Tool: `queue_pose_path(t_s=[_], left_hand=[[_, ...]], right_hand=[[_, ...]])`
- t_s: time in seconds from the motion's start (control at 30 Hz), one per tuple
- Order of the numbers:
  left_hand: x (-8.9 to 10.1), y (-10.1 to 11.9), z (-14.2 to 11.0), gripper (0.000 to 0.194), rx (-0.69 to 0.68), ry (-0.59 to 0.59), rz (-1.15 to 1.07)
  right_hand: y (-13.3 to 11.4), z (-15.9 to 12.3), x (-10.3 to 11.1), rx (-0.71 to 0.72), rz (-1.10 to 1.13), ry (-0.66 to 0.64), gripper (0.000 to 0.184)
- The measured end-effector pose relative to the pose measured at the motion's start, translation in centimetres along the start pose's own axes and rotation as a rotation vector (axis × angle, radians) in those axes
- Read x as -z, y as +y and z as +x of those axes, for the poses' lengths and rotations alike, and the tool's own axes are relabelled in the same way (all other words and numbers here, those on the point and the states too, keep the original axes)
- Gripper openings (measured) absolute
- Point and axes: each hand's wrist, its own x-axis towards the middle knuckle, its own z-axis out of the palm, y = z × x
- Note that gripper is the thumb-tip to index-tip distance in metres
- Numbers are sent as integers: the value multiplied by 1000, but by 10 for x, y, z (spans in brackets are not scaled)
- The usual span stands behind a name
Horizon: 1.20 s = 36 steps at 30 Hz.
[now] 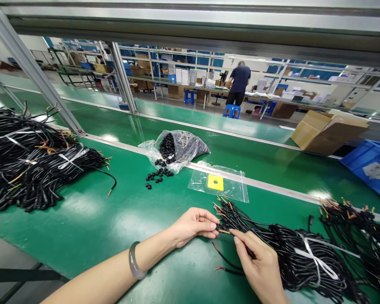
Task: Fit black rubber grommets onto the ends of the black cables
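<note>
Between thumb and fingers, my left hand [194,226] pinches a small black plastic nut [218,227]. My right hand [256,257] is closed on the end of a black cable whose coloured wires [224,231] reach to the nut. Whether the wires have passed into the nut, I cannot tell. Just beyond my right hand lies a tied bundle of black cables [307,253], with black pieces near its stripped ends. Two loose cable ends [223,255] stick out under my right hand. Farther back, a clear plastic bag [193,145] spills black nuts [160,174] onto the green table [114,236].
A large pile of black cables [34,160] covers the table's left side. More cables [354,228] lie at the right, near a blue bin [372,169] and a cardboard box [323,133]. A zip bag holds a yellow square [215,182]. A person [240,82] stands far back.
</note>
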Motion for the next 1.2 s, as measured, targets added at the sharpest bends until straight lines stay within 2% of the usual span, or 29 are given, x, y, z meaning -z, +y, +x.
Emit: queue_pose_path(t_s=[0.43,0.6,0.9,1.2], left_hand=[[0,-1,1,42,17,16,-66],[2,-1,1,43,37,-3,-66],[1,-4,0,40,57,-30,-71],[2,-2,-1,32,94,-49,-143]], right_hand=[[1,-1,2,-16,40,42,21],[0,-1,4,-65,102,-42,20],[0,1,4,-131,149,-24,20],[-1,2,3,-57,111,3,19]])
